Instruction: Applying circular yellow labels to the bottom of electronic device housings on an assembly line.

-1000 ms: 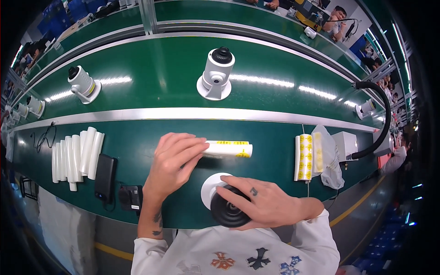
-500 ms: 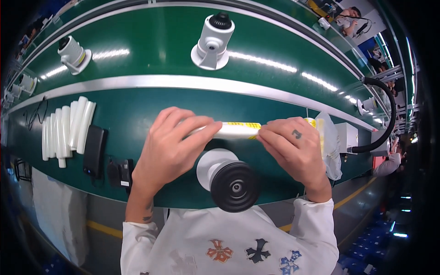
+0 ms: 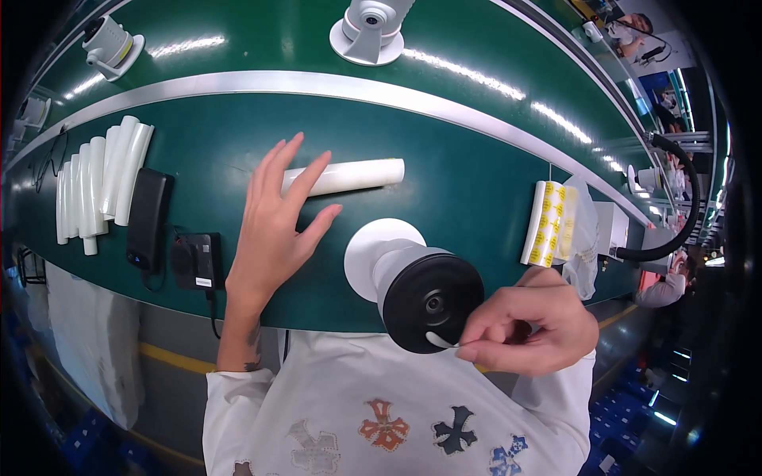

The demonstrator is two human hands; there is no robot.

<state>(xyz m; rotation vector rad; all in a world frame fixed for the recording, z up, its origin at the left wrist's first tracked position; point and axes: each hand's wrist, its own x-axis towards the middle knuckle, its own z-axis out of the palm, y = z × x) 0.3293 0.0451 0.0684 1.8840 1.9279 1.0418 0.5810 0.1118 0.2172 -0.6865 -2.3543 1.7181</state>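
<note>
My left hand (image 3: 278,214) is open, fingers spread, beside a plain white roll (image 3: 357,176) lying on the green bench; its fingers hide the roll's left end. My right hand (image 3: 532,325) pinches a small curved white strip (image 3: 439,341) between thumb and forefinger. The strip lies against or just over the lower edge of the black round face (image 3: 432,297) of a white security camera (image 3: 383,266). This camera stands on its round base near the bench's front edge, its lens turned up toward me. Whether the strip touches it, I cannot tell.
Several white rolls (image 3: 103,182) lie at the left, near a black oblong device (image 3: 149,218) and a black box (image 3: 198,260) with a cable. On the right are a yellow-and-white sticker roll (image 3: 546,224), a clear plastic bag (image 3: 585,238) and a black hose (image 3: 686,198). Another white camera (image 3: 369,36) stands beyond the rail.
The roll held between both hands now lies on the bench. My left hand has opened; my right has come down to the camera's face, pinching a white strip. The view has shifted.
</note>
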